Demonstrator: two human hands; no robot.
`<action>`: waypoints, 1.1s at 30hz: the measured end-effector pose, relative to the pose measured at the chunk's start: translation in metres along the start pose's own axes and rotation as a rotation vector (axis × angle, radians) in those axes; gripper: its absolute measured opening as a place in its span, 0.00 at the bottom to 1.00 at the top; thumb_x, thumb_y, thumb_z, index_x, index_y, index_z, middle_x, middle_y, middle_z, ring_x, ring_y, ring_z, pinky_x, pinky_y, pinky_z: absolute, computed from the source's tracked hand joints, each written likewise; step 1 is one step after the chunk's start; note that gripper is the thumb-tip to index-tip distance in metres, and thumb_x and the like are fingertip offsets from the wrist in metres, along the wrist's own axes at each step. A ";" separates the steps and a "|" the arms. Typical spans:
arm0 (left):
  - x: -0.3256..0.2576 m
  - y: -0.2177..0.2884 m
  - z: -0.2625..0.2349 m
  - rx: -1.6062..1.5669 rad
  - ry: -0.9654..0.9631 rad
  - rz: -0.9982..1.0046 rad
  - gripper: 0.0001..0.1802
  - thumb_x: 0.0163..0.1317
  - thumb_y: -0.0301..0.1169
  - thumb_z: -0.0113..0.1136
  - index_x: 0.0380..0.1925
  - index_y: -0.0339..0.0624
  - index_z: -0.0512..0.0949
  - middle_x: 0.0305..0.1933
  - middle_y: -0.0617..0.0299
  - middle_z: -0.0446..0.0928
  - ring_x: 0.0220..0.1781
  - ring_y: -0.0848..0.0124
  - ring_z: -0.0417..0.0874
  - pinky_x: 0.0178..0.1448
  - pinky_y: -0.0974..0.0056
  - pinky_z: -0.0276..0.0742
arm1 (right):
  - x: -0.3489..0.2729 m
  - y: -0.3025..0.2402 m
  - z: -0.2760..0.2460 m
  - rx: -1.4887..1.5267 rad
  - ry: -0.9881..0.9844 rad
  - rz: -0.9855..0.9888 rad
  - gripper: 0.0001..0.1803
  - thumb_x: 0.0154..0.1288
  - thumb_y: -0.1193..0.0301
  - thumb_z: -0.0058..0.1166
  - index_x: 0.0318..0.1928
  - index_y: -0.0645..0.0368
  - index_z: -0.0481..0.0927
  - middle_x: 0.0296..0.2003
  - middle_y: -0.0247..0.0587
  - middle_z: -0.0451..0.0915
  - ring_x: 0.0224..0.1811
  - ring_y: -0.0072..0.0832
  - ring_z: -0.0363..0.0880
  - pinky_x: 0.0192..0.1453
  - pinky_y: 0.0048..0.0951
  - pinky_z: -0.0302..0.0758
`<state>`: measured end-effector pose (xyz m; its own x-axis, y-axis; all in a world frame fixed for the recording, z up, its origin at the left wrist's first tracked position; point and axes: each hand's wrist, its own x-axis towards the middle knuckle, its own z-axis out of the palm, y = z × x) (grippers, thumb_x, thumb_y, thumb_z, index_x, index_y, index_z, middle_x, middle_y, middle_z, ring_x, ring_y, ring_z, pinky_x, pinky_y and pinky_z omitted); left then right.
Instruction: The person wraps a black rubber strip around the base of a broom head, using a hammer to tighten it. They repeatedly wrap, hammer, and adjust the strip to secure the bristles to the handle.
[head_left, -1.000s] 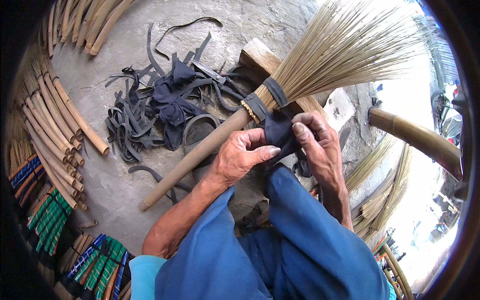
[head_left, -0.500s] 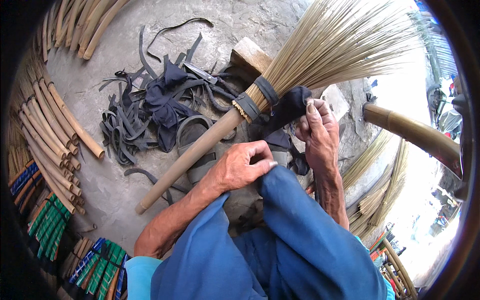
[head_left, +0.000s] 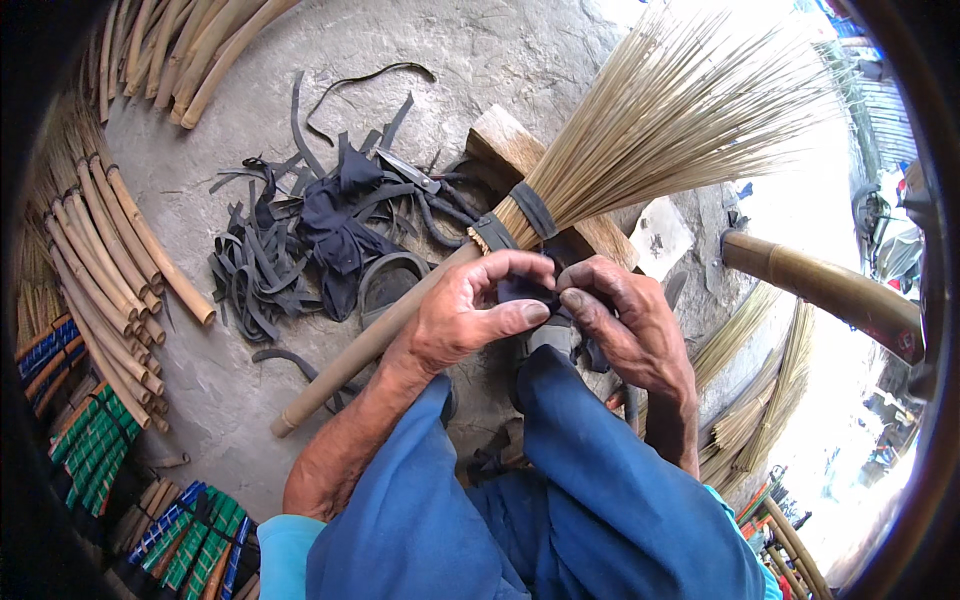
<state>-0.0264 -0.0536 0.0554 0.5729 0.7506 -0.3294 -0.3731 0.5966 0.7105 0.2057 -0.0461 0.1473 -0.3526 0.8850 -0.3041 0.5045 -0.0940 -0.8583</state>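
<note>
A broom [head_left: 375,340] with pale straw bristles lies slanted across the floor, its bamboo handle passing beneath my left forearm and hand. Two dark rubber bands circle the base of the bristles. Just below those bands, my two hands meet over a piece of dark cloth [head_left: 522,290]. My right hand [head_left: 632,325] pinches its edge between thumb and fingers. The cloth also lies between the thumb and curled forefinger of my left hand [head_left: 465,310]; its exact grip is partly hidden. Both hands are just above my knees.
Dark rubber strips [head_left: 255,265], a navy cloth [head_left: 345,230] and scissors [head_left: 408,170] lie left of the broom. A wooden block [head_left: 510,140] sits under the bristles. Bamboo handles [head_left: 120,240] are stacked at left; straw bundles [head_left: 765,400] and a thick bamboo pole [head_left: 820,270] are at right.
My right hand has brought the dark cloth down and left, away from beside the bristles. My left hand has risen off my knee to meet it.
</note>
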 end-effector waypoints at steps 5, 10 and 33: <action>0.000 -0.010 0.001 0.183 0.244 0.022 0.12 0.74 0.28 0.73 0.52 0.34 0.87 0.45 0.64 0.89 0.47 0.80 0.85 0.54 0.69 0.83 | 0.009 0.020 0.014 -0.089 0.129 -0.072 0.10 0.79 0.67 0.64 0.48 0.60 0.84 0.43 0.45 0.80 0.47 0.39 0.82 0.56 0.37 0.79; -0.009 -0.009 0.005 0.189 0.266 0.041 0.11 0.75 0.29 0.73 0.51 0.34 0.87 0.45 0.65 0.89 0.47 0.80 0.85 0.54 0.70 0.83 | 0.013 0.037 0.025 0.186 0.158 -0.071 0.15 0.81 0.61 0.64 0.52 0.61 0.83 0.49 0.41 0.81 0.53 0.34 0.81 0.61 0.36 0.77; -0.013 -0.012 0.001 0.002 0.300 0.099 0.09 0.70 0.31 0.77 0.35 0.41 0.85 0.36 0.72 0.83 0.38 0.85 0.76 0.46 0.73 0.73 | 0.012 0.066 0.053 0.518 0.169 0.249 0.16 0.85 0.59 0.63 0.52 0.61 0.85 0.40 0.25 0.83 0.42 0.14 0.76 0.47 0.22 0.75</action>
<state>-0.0290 -0.0704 0.0518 0.2931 0.8554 -0.4271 -0.4148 0.5162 0.7493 0.1930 -0.0659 0.0654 -0.1213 0.8640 -0.4887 0.0911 -0.4806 -0.8722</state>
